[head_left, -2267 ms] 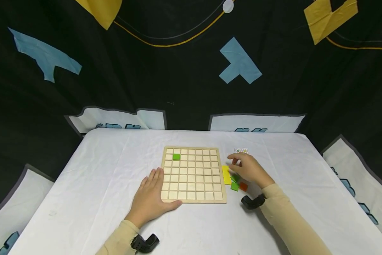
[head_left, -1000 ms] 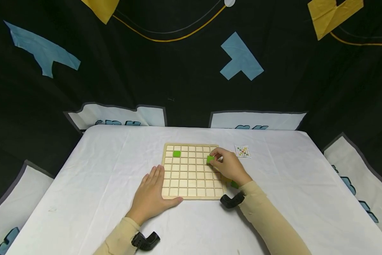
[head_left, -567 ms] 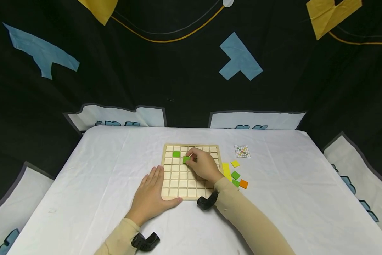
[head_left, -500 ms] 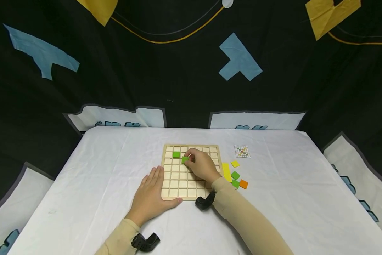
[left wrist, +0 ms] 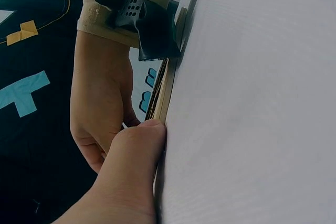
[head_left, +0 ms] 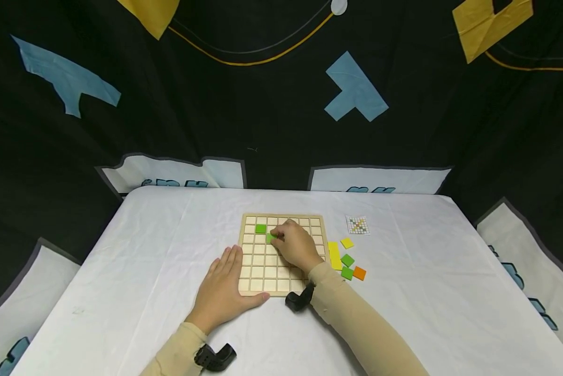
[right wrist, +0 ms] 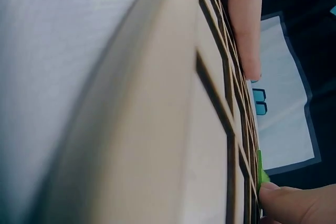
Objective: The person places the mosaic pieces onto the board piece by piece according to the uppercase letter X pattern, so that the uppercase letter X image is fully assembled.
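A wooden grid board [head_left: 284,293] lies on the white table. My left hand [head_left: 219,292] rests with straight fingers along its left edge, the thumb at the near edge. Over the board, my right hand [head_left: 296,244] pinches a green square tile [head_left: 269,238] between thumb and fingertips, at the third row from the far side. Part of this tile is hidden by the fingers. In the right wrist view the thumb [right wrist: 294,203] is right at the green tile [right wrist: 262,169]. Another green tile [head_left: 260,228] sits in a square one row farther and one column left.
Right of the board lie yellow tiles in a strip [head_left: 335,256], a loose yellow tile [head_left: 347,243], two green tiles [head_left: 347,260] and an orange tile [head_left: 359,273]. Behind them is a small printed grid card [head_left: 358,225]. A black curtain [head_left: 272,115] hangs beyond the table.
My right hand has gone from the loose tiles leftward over the board with a green tile, then lowered it slightly toward a square. The left hand keeps its place.
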